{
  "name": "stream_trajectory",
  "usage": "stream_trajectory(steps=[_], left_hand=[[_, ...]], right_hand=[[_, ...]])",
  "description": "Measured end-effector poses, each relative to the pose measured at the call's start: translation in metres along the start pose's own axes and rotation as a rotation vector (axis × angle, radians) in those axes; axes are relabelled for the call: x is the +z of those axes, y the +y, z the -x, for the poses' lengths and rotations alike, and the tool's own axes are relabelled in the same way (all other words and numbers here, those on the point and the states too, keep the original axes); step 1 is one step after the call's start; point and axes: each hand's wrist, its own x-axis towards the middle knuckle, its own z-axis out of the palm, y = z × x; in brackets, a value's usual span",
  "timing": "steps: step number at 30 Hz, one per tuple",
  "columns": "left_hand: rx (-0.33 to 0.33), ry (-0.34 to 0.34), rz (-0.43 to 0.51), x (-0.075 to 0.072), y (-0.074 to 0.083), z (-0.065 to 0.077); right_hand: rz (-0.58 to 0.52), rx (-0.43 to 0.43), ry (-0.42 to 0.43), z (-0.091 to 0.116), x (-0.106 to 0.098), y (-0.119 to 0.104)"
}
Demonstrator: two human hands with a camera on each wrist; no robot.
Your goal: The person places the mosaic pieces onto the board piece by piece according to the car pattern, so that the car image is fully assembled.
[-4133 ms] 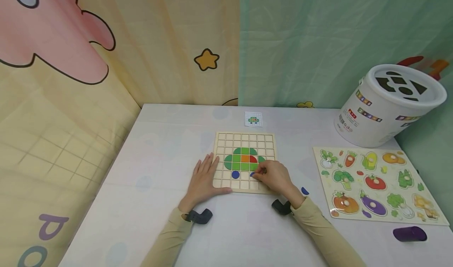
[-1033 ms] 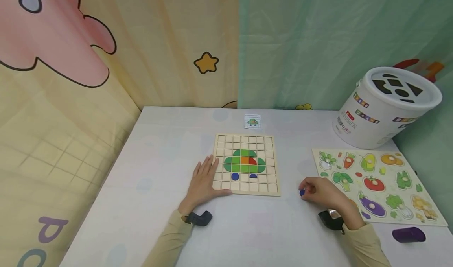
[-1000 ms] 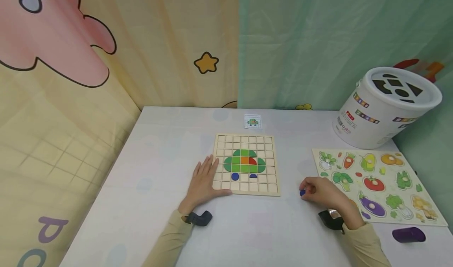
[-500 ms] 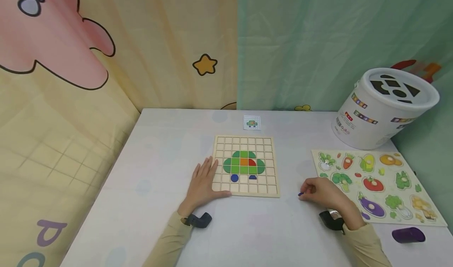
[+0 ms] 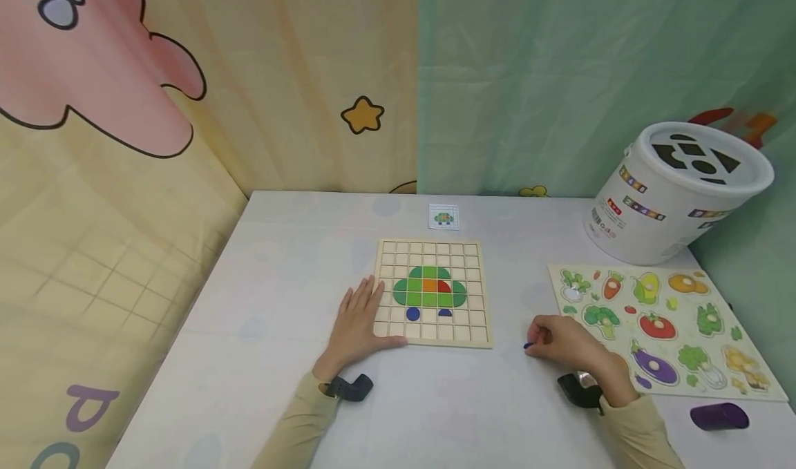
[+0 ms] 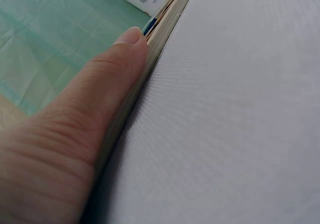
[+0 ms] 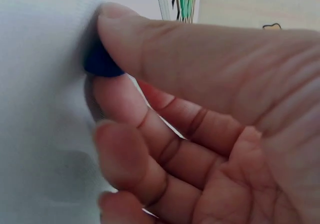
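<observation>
A wooden grid board [image 5: 460, 332] lies on the table with green, orange, red and blue tiles forming a car. Its lower row bears a blue circle [image 5: 413, 313] and a blue half-circle [image 5: 445, 312]. My left hand [image 5: 353, 329] rests along the board's left edge, fingers spread, thumb by the front rim; in the left wrist view the straight thumb [image 6: 107, 71] lies against that rim. Right of the board, my right hand [image 5: 569, 345] pinches a small blue half-circle tile [image 7: 101, 63] between thumb and index finger, close over the table. Fingers partly hide this tile.
Behind the board lies a small pattern card [image 5: 444, 217] showing a similar car. To the right are a vegetable puzzle board [image 5: 678, 296], a white bucket [image 5: 647, 213] with a shape-hole lid, and a purple piece [image 5: 719, 416]. Curtains border the table's back.
My right hand has left the half-circle on the board, moved right and picked up the loose blue tile there. The tile has since turned nearly edge-on. My left hand keeps its place.
</observation>
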Motion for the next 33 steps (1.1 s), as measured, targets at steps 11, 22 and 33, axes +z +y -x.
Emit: stream_trajectory(steps=[11,22,33], left_hand=[[0.007,0.024,0.002,0.001,0.0,0.002],[-0.007,0.0,0.007,0.001,0.0,0.001],[0.001,0.009,-0.002,0.0,0.0,0.0]], right_hand=[[0.001,-0.056,0.088,-0.004,0.011,-0.009],[-0.089,-0.116,0.176,-0.016,0.033,-0.022],[-0.073,-0.064,0.239,-0.026,0.033,-0.037]])
